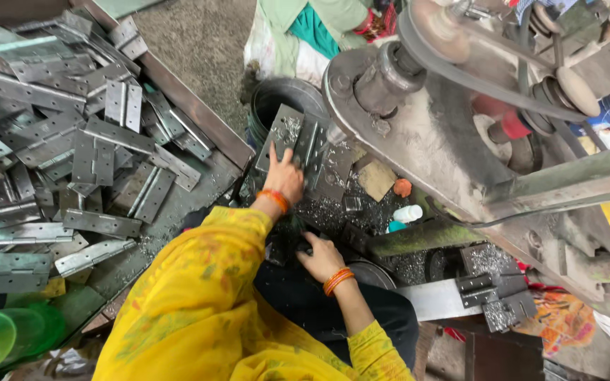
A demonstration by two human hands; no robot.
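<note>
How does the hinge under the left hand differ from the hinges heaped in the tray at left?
The left hand presses one hinge open under the machine, speckled with metal shavings. The heaped hinges lie untouched, overlapping at all angles, mostly free of shavings. All are grey metal hinges.

Head camera, steep downward, close over workbench.

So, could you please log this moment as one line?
left hand: on hinge under drill | right hand: on dark part | hinge pile: left
</note>
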